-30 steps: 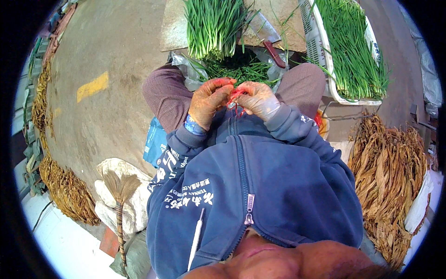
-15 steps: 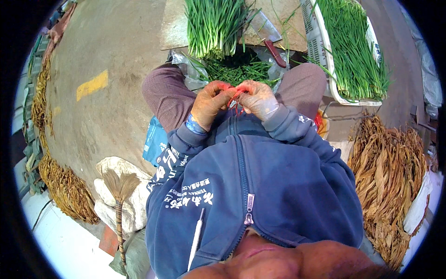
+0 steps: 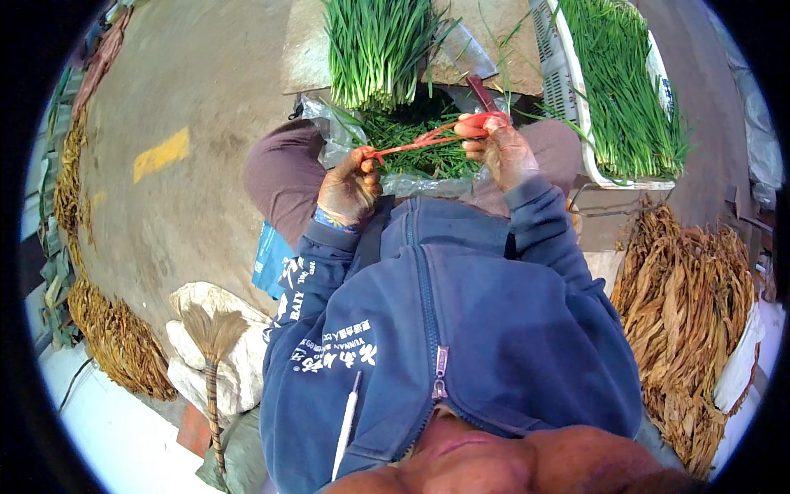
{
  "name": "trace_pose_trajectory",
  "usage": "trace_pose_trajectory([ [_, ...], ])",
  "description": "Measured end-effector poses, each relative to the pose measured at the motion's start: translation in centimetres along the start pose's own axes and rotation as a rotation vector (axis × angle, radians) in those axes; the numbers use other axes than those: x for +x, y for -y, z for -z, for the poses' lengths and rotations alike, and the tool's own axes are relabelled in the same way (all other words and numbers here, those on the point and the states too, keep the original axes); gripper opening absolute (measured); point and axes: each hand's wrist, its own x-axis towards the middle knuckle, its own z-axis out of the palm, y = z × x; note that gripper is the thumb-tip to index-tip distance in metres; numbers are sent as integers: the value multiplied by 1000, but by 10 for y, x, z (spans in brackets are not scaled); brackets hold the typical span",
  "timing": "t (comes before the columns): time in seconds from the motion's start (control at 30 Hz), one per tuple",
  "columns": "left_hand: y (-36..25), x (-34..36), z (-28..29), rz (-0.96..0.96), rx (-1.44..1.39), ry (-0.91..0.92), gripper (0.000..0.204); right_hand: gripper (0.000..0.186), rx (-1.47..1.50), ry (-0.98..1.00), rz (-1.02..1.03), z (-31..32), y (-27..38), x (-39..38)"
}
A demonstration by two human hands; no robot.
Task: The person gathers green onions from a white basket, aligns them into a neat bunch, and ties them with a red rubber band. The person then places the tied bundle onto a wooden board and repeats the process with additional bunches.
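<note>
Head view: the left grip (image 3: 347,191) is closed on one end of a red strand (image 3: 424,139), fingers curled in toward the palm, probably so that the thin end cannot slip. The right grip (image 3: 504,155) pinches the other end, with some of the strand looped about its fingers, which likely gives a firmer hold. The strand spans the gap between them, nearly straight, the right end a little higher; the hands seem set apart to keep it stretched. It lies in front of the person, above loose cut greens (image 3: 391,128) between the knees, where clear plastic (image 3: 333,140) seems to line the space and catch the bits.

Beyond, a leafy green bunch (image 3: 378,58) rests on the desk (image 3: 309,66), pale ends together and facing the person, perhaps to keep them even. Beside it lies a knife (image 3: 467,53), handle toward the person, handy for reaching. A white crate (image 3: 586,123) of similar greens stands at the right, apparently within reach.
</note>
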Motion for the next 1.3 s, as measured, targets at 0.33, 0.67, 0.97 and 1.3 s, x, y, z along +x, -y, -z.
trace_pose_trajectory([
  [0.33, -22, 66, 55, -16, -62, -444, 14, 34, -267, -309, -144, 49, -15, 49],
  [0.67, -49, 161, 110, -37, -235, -770, 13, 45, 106, -296, -96, 96, -63, 100],
  [0.97, -101, 177, 124, -191, -176, -585, 13, 24, -131, -266, -81, 67, -53, 169],
  [1.3, -77, 167, 159, 26, 136, -639, 13, 22, -175, -410, -67, 62, -47, 154],
])
